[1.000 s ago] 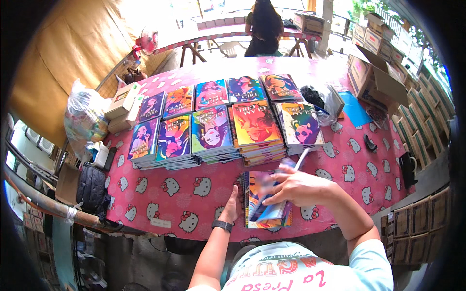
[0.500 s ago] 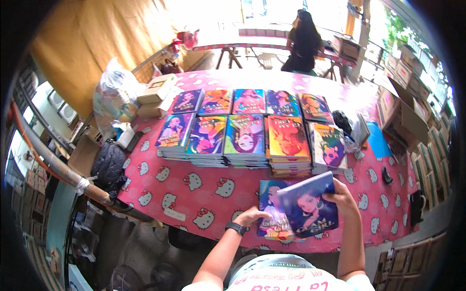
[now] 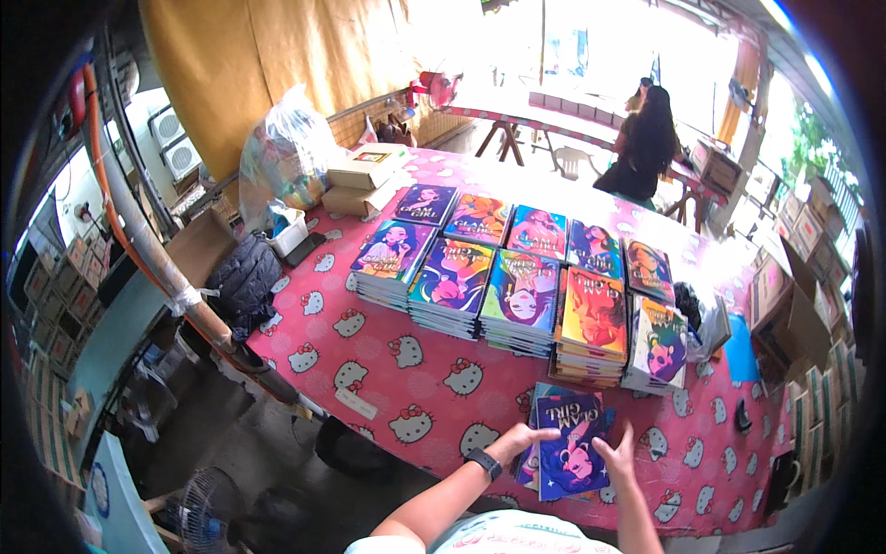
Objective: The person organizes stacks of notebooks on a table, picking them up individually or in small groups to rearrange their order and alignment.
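A dark blue notebook [image 3: 577, 466] with an illustrated cover lies upside down to me on a small pile of notebooks [image 3: 528, 466] near the table's front edge. My left hand [image 3: 519, 445] grips its left side, thumb on the cover and the other fingers mostly hidden. On the opposite side, my right hand [image 3: 618, 457] is open, thumb at the cover's edge and a finger stretched out apart from it. Behind stand two rows of notebook stacks, among them one with an orange cover [image 3: 592, 309] and one with a white and purple cover [image 3: 659, 342].
The table has a pink patterned cloth [image 3: 411, 425]. Flat boxes [image 3: 365, 168], a clear bag [image 3: 286, 152] and a black backpack [image 3: 242, 282] sit at the left. Cartons [image 3: 794, 305] stand at the right. A person [image 3: 649, 148] sits beyond, at another table.
The dark blue notebook has turned end for end and come down onto the pile. My right hand has loosened its grip. The view has swung left.
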A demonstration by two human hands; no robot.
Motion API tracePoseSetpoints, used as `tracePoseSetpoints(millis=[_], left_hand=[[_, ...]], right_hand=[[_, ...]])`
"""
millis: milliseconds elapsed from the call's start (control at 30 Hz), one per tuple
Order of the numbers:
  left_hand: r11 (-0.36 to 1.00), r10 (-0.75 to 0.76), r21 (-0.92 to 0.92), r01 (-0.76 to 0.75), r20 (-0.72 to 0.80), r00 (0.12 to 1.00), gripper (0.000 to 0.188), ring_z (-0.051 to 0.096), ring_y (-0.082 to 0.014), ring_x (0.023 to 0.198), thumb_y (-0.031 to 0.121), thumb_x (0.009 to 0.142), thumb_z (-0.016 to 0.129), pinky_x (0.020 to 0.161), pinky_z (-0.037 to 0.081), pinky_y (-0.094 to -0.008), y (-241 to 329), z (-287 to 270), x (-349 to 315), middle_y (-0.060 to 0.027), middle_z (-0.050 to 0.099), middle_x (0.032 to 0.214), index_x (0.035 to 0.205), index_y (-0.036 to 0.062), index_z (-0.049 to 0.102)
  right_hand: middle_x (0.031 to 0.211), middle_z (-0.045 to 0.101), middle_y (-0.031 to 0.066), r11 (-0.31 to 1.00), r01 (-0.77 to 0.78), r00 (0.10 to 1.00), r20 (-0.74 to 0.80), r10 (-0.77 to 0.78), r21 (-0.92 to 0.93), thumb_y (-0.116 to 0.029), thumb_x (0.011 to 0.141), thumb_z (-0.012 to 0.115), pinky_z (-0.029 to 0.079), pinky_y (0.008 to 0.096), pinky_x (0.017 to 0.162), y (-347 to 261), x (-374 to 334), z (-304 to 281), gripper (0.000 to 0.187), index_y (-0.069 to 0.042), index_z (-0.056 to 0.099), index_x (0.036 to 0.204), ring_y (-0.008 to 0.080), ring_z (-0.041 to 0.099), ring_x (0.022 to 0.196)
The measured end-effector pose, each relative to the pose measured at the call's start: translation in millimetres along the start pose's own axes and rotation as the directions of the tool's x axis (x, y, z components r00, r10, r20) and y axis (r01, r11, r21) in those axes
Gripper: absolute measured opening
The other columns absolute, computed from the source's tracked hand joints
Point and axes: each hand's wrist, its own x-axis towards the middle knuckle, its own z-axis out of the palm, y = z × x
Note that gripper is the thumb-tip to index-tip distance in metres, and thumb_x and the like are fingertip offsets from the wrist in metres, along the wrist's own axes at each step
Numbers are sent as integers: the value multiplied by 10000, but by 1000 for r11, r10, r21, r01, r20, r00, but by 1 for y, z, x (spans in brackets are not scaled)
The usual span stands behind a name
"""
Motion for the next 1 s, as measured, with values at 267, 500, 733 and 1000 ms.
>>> tracePoseSetpoints(millis=[267,500,733,1000], left_hand=[[750,591,258,-609,152,792,843,465,-164,1102,61,618,777,972,361,-303,15,31,-14,-86,496,1173,1313,65,301],[733,588,191,-653,305,749,852,392,-176,1164,2,622,742,1015,311,-318,35,13,-42,-57,422,1199,1321,128,272],[582,745,417,-698,70,664,898,400,-287,1155,293,582,828,996,322,-370,-13,19,3,-141,426,1179,1287,80,314],[546,748,499,-674,73,660,911,431,-232,1144,273,568,852,975,352,-355,-30,-3,0,-133,445,1173,1265,41,312]], right_hand=[[1093,564,78,460,-248,961,277,3,853,-131,661,689,452,346,875,30,-10,-21,575,-27,467,1180,234,545,1027],[1008,593,48,861,-133,941,336,-46,490,49,549,676,491,322,774,-7,-23,-50,580,-6,519,1105,204,583,908],[1096,549,52,637,-21,999,41,-16,771,32,547,653,410,355,893,31,-29,0,669,-31,475,1189,212,492,1061],[1081,561,51,883,-48,991,132,-16,467,-55,599,756,395,335,900,10,-44,16,607,-40,515,1156,190,508,987]])
